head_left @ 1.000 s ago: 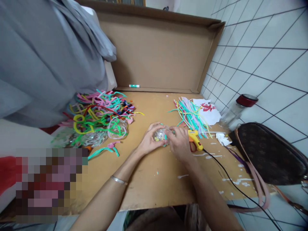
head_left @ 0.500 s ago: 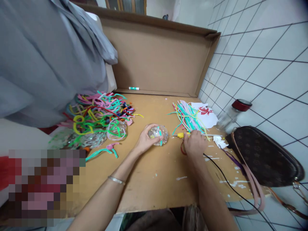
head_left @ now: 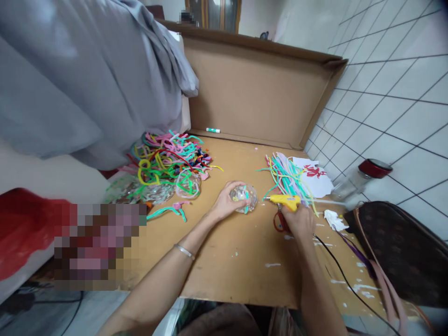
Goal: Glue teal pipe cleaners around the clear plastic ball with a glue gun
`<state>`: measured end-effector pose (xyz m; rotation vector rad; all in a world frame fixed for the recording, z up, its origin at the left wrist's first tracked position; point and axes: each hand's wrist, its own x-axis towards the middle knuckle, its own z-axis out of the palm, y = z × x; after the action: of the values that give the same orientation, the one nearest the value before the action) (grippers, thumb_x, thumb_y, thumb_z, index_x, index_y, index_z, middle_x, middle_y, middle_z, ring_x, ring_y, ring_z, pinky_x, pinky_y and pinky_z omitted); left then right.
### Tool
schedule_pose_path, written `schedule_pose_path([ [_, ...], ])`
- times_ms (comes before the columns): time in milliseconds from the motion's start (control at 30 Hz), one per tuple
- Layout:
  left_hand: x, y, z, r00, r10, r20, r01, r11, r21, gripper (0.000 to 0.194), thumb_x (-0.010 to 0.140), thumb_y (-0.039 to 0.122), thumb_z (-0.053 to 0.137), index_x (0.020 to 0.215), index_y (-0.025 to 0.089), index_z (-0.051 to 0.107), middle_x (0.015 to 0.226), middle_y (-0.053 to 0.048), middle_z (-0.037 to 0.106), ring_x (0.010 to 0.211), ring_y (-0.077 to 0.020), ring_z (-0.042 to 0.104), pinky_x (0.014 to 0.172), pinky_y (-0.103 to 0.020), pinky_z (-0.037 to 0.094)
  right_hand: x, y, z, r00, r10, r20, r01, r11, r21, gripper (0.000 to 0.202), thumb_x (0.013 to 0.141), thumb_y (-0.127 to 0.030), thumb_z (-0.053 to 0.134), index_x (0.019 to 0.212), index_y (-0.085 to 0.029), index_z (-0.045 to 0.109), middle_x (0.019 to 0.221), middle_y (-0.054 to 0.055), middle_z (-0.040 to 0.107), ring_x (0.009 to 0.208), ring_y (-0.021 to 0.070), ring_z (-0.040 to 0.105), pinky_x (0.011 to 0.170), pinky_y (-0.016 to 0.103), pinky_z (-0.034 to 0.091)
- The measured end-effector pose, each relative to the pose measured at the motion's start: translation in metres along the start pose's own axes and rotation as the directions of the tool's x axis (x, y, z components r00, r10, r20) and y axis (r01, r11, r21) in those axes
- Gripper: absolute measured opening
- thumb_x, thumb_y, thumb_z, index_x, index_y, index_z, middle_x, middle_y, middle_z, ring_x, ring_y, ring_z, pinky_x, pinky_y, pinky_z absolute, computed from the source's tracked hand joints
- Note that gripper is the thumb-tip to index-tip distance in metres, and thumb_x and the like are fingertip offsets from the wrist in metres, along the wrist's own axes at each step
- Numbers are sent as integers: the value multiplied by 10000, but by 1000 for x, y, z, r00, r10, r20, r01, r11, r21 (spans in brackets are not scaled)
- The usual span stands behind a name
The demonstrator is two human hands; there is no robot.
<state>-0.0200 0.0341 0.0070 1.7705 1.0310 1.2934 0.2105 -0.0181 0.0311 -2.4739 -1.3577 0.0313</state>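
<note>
My left hand (head_left: 227,201) is closed around a clear, round plastic piece (head_left: 252,198) that has a strip of turquoise pipe cleaner across it. The thumb presses on the strip. To the right, my right hand (head_left: 300,220) grips the handle of a yellow hot glue gun (head_left: 284,201). Its metal nozzle points left toward the plastic piece, a short gap away. Under the glue gun lies a pair of scissors (head_left: 279,222) with red handles, partly hidden by my right hand.
Bundled pipe cleaners (head_left: 287,175) lie beyond the glue gun beside a white paper (head_left: 315,177). A tangled pile of pipe cleaners (head_left: 164,158) sits left. On the right are a clear bottle (head_left: 353,182), a brown bag (head_left: 402,247) and a black cord (head_left: 345,266). Cardboard (head_left: 252,88) stands behind.
My right hand has shifted its grip down to the glue gun's handle, so the yellow body now shows. My left hand still holds the plastic piece. The camera view has turned left.
</note>
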Motion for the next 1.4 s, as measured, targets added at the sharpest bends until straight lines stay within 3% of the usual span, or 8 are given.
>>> schedule_pose_path([
  [100,0,1,0,1000,4,2,-3,1000,-11,497,638,328,764,1093,187,620,1133,-66,609,1089,-240,578,1006,-418,436,-1,-1,0,985,4,-175,19,992,126,458,777,-490,500,1001,-110,623,981,197,644,885,310,607,703,378,429],
  [167,-1,2,1,1000,9,6,-9,1000,-18,497,633,322,771,1088,187,624,1142,-70,602,1105,-241,571,1016,-414,428,-1,-3,2,954,-37,-299,103,973,207,405,737,-476,520,932,-132,607,932,171,625,871,297,582,715,376,427],
  [333,-2,4,3,999,47,22,-46,998,-32,519,601,293,794,1081,176,633,1216,-95,567,1186,-254,533,1064,-410,387,-11,-10,7,819,-177,-546,377,883,279,276,694,-483,549,750,-218,495,733,50,542,729,224,509,669,334,400],
  [500,-4,5,4,997,62,41,-62,998,-7,508,616,287,789,1086,173,635,1216,-104,572,1198,-259,529,1077,-433,377,-24,-19,6,821,-185,-541,384,879,282,263,705,-468,562,748,-226,469,621,-11,483,585,170,443,584,291,348],
  [800,-5,9,4,997,62,55,-64,997,33,513,614,256,794,1098,191,634,1229,-106,572,1220,-278,518,1080,-481,372,-26,-20,7,785,-225,-578,416,882,221,247,723,-460,550,736,-224,479,598,-10,498,576,173,469,563,280,338],
  [1100,-6,8,5,995,76,57,-78,997,31,524,610,243,796,1106,201,633,1240,-111,558,1225,-280,515,1074,-485,372,-26,-20,9,781,-222,-584,418,880,224,246,742,-458,535,733,-218,482,588,-10,491,548,158,448,538,270,317],
  [1400,-6,7,5,993,93,66,-94,995,18,510,624,265,791,1101,179,632,1217,-109,564,1217,-267,514,1078,-463,375,-25,-18,11,721,-288,-630,477,866,150,214,761,-412,566,722,-223,473,579,-34,450,544,147,436,536,264,315],
])
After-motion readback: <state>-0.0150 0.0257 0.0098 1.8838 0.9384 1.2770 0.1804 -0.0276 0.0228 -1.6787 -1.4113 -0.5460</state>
